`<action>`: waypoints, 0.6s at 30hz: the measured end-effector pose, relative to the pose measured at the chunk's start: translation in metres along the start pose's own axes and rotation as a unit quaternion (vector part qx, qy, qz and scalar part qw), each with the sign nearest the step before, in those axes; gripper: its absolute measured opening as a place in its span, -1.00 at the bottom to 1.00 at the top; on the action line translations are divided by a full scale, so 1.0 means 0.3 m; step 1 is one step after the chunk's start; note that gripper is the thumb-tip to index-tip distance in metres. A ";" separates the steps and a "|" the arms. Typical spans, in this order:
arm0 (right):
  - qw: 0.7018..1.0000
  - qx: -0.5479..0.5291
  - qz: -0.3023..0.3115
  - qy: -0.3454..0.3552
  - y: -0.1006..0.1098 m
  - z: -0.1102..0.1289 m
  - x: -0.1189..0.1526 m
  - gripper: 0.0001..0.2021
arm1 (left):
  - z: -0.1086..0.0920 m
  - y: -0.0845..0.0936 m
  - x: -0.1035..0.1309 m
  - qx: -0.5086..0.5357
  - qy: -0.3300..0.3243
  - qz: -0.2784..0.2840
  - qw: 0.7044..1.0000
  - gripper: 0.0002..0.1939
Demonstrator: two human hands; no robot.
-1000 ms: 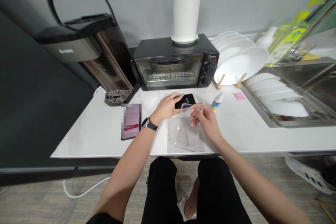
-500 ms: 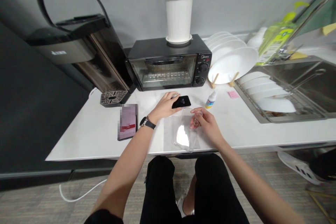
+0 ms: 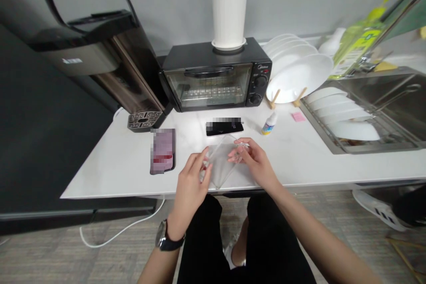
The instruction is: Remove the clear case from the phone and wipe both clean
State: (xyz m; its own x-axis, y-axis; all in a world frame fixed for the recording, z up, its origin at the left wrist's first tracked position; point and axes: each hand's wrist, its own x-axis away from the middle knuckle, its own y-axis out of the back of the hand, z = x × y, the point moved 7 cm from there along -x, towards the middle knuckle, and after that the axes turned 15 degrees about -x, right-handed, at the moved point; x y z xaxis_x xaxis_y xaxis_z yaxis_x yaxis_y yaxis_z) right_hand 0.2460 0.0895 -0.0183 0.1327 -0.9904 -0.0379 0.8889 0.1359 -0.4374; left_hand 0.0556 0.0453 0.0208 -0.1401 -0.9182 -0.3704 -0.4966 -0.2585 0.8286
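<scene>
Holding a clear phone case (image 3: 221, 159) tilted over the near edge of the white counter (image 3: 120, 173), above a see-through sheet (image 3: 244, 178). Pinching the case's upper right part between thumb and forefinger of the right hand (image 3: 251, 157), with the other fingers curled. Reaching to its left edge with the left hand (image 3: 193, 179), forefinger and thumb bent and apart at the tips; cannot tell whether gripping it. Just beyond the case, can see a black phone (image 3: 224, 128) lying flat, with a small white bottle (image 3: 269, 123) upright to its right. Farther left, see another phone (image 3: 163, 153) with a pinkish screen. Behind these, see a toaster oven (image 3: 213, 84) bearing a white pot (image 3: 229, 15) of chopsticks, between a drinks machine (image 3: 129, 71) and racked white plates (image 3: 299, 77).
</scene>
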 end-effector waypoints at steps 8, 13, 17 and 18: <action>0.907 0.392 0.036 0.151 0.023 0.094 0.031 -0.75 | 0.170 0.066 -0.001 0.087 0.100 -0.046 0.990 -0.77; 0.799 0.568 0.050 0.191 0.127 0.154 0.084 -0.86 | 0.179 0.039 0.002 0.041 0.072 -0.006 0.997 -0.76; 0.800 0.539 -0.073 0.253 0.176 0.330 0.165 -0.93 | 0.111 -0.040 -0.055 -0.018 0.011 0.018 1.000 -0.75; 0.795 0.526 -0.109 0.283 0.166 0.379 0.189 -0.94 | 0.090 -0.057 -0.068 -0.028 -0.003 0.025 0.999 -0.74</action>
State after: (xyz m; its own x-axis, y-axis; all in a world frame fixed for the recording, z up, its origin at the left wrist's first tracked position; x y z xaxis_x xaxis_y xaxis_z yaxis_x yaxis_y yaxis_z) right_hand 0.3476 0.0429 0.0599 -0.0285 -0.8056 -0.5918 0.7774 -0.3900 0.4935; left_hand 0.0438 0.0765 0.0028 -0.1692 -0.9287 -0.3300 -0.4403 -0.2283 0.8683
